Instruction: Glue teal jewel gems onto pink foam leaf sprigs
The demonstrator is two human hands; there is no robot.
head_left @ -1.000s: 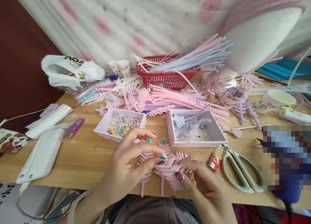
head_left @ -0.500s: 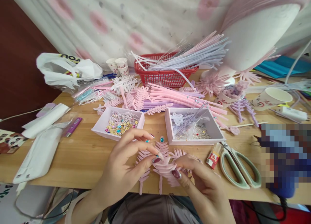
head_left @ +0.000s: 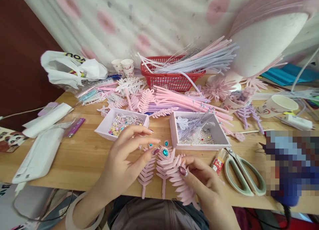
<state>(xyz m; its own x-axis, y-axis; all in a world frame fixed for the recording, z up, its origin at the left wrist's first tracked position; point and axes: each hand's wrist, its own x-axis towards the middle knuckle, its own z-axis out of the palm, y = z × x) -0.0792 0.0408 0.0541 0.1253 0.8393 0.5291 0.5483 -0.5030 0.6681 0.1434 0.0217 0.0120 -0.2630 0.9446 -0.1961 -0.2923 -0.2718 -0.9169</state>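
My right hand point(head_left: 203, 183) pinches a pink pipe-cleaner leaf point(head_left: 183, 188) above the table's front edge. A large teal gem with a pale beaded rim point(head_left: 165, 152) shows at this leaf's upper left end. Just left of the gem is my left hand point(head_left: 129, 153), its thumb and fingers apart with nothing between them. Two more pink feathery leaves lie flat: a left leaf point(head_left: 146, 172) beneath the left fingertips, and a middle leaf point(head_left: 163, 181) partly covered by the held one. Small teal gems sit at their tips.
Behind my hands stand a white box of gems point(head_left: 107, 130) and a white box of beads and pins point(head_left: 199, 146). Green-handled scissors point(head_left: 245, 173) and a glue stick point(head_left: 218, 162) lie right, beside a pixelated area. Farther back are a red basket point(head_left: 171, 82) and pink pipe cleaners point(head_left: 171, 98).
The left fingers have parted from the gem and drawn slightly left. The held leaf has swung down and to the right, uncovering the large teal gem and the middle leaf.
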